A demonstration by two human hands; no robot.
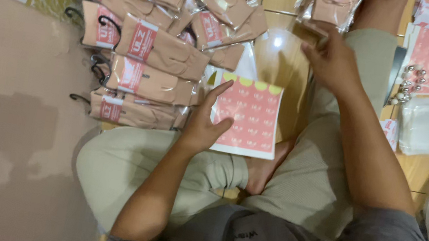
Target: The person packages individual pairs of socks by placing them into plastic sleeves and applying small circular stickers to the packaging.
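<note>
Carefully now: my left hand (202, 127) rests open, fingertips pinning the pink sticker sheet (247, 117) on my lap, while my right hand (329, 55) grasps a packaged sock (332, 3); I'd hold the sheet flat.

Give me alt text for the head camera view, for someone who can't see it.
A person sitting cross-legged on a wooden floor rests the left hand on a pink sticker sheet and reaches the right hand to a bagged sock pack; packaged beige socks pile at left.
</note>
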